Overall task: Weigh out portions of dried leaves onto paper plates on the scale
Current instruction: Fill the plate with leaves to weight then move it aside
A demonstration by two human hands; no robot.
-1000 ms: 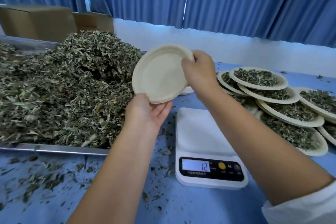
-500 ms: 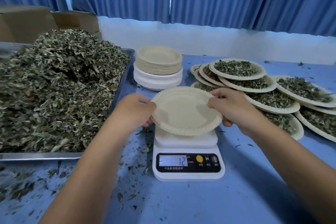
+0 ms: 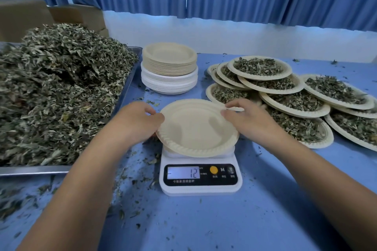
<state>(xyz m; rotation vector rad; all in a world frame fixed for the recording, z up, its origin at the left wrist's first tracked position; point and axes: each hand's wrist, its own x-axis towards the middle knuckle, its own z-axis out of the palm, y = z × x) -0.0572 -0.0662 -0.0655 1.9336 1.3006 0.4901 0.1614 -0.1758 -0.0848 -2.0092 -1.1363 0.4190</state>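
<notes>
**1 empty round beige paper plate (image 3: 196, 128), set down, pinched at both sides**

Lies flat on the white digital kitchen scale (image 3: 201, 179), overhanging the platform and hiding nearly all of it. Pinched at the left rim by the left hand (image 3: 138, 122), fingers curled to the edge. Pinched at the far right rim by the right hand (image 3: 246, 118), thumb and fingertips closed on the lip. Cannot tell whether resting at full weight or partly carried. Round, so no long axis to mind, only level and centring.

Judged next: letting go, then fetching leaves. Left of the plate, just beside the left hand and well apart from the right: the heaped pile of dried grey-green leaves (image 3: 61, 91) in a shallow steel tray (image 3: 30, 169). Left hand nearer, then, with nothing between.

Shows 12 on the scale's display, with a faint mark ahead of it, too small to tell whether a minus. Button labels unreadable.

Behind the scale, 1 stack of spare paper plates (image 3: 169, 67), beige on white. To the right, overlapping plates of portioned leaves (image 3: 285, 96), some cut off at the frame edge, 1 partly hidden behind the right hand. Underneath, leaf crumbs strewn on the blue tabletop (image 3: 204, 226).
</notes>
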